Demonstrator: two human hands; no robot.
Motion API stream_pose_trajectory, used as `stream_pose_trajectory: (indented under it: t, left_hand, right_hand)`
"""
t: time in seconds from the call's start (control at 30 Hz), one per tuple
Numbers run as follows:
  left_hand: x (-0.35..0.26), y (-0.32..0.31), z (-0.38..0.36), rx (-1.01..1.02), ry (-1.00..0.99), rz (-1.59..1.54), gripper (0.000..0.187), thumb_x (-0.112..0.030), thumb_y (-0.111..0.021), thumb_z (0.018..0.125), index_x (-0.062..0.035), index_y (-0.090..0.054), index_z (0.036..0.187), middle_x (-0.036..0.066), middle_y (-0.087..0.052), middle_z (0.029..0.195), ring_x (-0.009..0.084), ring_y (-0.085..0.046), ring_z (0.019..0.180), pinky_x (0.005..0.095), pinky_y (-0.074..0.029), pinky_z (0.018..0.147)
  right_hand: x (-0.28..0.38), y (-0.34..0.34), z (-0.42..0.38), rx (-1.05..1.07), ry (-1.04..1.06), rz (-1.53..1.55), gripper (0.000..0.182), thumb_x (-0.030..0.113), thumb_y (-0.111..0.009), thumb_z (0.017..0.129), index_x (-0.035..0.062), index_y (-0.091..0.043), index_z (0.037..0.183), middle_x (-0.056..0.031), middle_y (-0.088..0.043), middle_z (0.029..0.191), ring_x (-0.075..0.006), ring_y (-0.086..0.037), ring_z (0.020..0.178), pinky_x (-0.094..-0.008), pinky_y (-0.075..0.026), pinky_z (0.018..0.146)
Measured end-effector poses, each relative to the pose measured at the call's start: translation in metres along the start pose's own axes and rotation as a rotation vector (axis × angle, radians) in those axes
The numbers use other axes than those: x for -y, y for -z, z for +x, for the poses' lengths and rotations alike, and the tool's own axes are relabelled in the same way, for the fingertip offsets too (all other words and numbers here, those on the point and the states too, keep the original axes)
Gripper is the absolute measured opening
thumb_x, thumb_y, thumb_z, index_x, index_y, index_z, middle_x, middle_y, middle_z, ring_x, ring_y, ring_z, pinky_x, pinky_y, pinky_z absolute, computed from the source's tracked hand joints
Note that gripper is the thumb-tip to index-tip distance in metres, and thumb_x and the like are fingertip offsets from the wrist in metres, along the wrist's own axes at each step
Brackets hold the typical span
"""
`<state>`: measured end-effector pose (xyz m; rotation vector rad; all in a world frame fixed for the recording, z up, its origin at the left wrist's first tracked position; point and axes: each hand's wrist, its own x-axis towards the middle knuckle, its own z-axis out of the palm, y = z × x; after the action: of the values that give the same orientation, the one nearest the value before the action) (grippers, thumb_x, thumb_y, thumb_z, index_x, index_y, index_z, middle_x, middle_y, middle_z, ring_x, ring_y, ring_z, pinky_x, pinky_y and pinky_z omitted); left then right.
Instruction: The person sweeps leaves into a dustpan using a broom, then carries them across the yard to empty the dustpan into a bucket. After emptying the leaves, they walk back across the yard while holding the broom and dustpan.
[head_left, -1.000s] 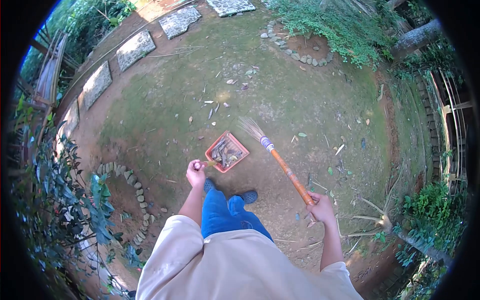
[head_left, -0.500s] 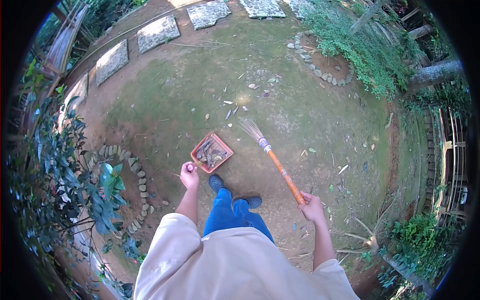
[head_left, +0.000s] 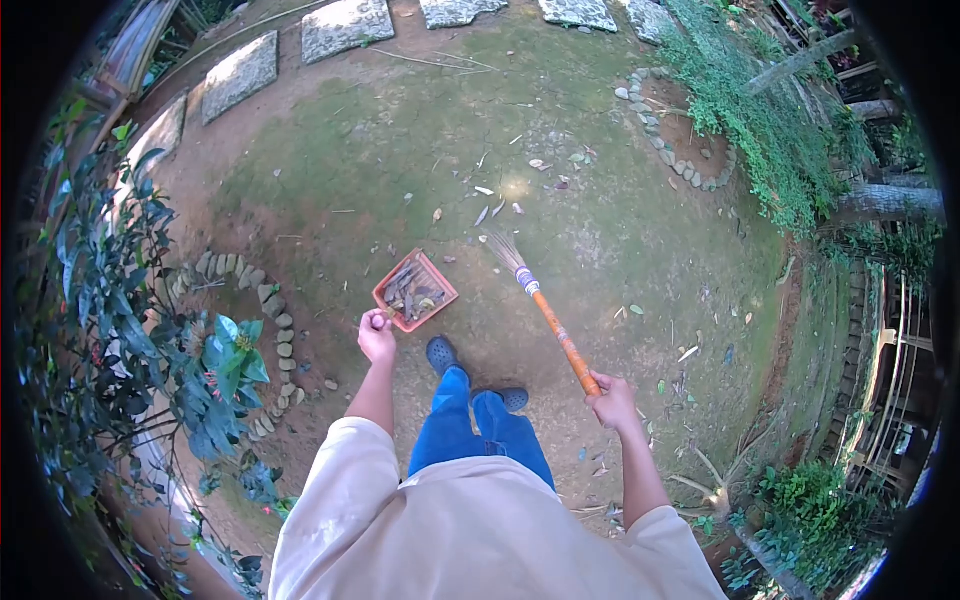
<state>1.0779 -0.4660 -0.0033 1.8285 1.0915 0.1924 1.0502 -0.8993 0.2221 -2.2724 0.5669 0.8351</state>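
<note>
My left hand [head_left: 377,337] is closed on the handle of a red dustpan [head_left: 450,291], whose square tray holds dry brown leaves [head_left: 412,291]. The dustpan is left of centre, just beyond my feet. My right hand [head_left: 612,402] grips the end of a broom [head_left: 562,338] with an orange handle. The broom slants forward and left, its thin bristles [head_left: 506,252] fanned out near the ground, to the right of the dustpan and apart from it. A few loose leaves [head_left: 490,212] lie on the mossy ground beyond the bristles.
Stone slabs [head_left: 345,28] line the far side. Stone rings [head_left: 284,350] [head_left: 668,157] stand at left and far right. A leafy bush [head_left: 200,380] is close on the left; branches [head_left: 720,495] and green plants [head_left: 810,500] are at lower right. My shoes [head_left: 440,354] are on the ground.
The camera view has shifted, with slabs and stone rings placed differently in the picture. The dustpan shows slightly farther left and the broom's grip a little higher. Both hands keep their hold.
</note>
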Motion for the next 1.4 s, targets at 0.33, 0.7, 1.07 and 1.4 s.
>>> stream_pose_trajectory:
  t: [0.33,0.7,1.07,1.4]
  left_hand:
    - [-0.007,0.011,0.005,-0.001,0.023,-0.062,0.026,0.014,-0.065,0.077,-0.0040,-0.062,0.096,-0.004,-0.061,0.080,0.0061,-0.054,0.076,0.0231,-0.049,0.075]
    - [0.031,0.025,0.004,-0.090,0.041,-0.104,0.029,0.010,-0.071,0.076,-0.0042,-0.065,0.101,0.001,-0.067,0.094,0.0098,-0.061,0.086,0.0265,-0.050,0.082]
    - [0.029,0.035,-0.008,-0.212,0.128,-0.200,0.031,0.010,-0.071,0.075,-0.0052,-0.064,0.100,0.002,-0.067,0.095,0.0106,-0.061,0.087,0.0268,-0.051,0.083]
    - [0.024,0.019,-0.025,-0.291,0.207,-0.170,0.029,0.008,-0.070,0.075,-0.0079,-0.065,0.099,0.003,-0.069,0.088,0.0120,-0.062,0.083,0.0286,-0.051,0.081]
  right_hand:
    - [0.032,0.017,-0.051,0.197,-0.001,-0.080,0.060,0.013,-0.073,0.066,0.0143,-0.066,0.126,-0.0140,-0.072,0.083,-0.0158,-0.067,0.065,-0.0314,-0.052,0.067]
    - [0.046,0.022,-0.024,0.057,0.073,0.018,0.061,0.006,-0.070,0.066,0.0025,-0.063,0.126,-0.0134,-0.073,0.096,-0.0118,-0.065,0.069,-0.0280,-0.052,0.067]
    - [0.085,0.021,0.049,0.033,0.161,0.000,0.062,0.002,-0.069,0.065,-0.0041,-0.060,0.126,-0.0212,-0.068,0.113,-0.0212,-0.068,0.099,-0.0311,-0.054,0.083]
    - [0.097,0.034,0.139,0.140,0.369,-0.317,0.060,0.000,-0.067,0.067,-0.0028,-0.060,0.127,-0.0169,-0.071,0.106,-0.0116,-0.064,0.060,-0.0270,-0.052,0.053]
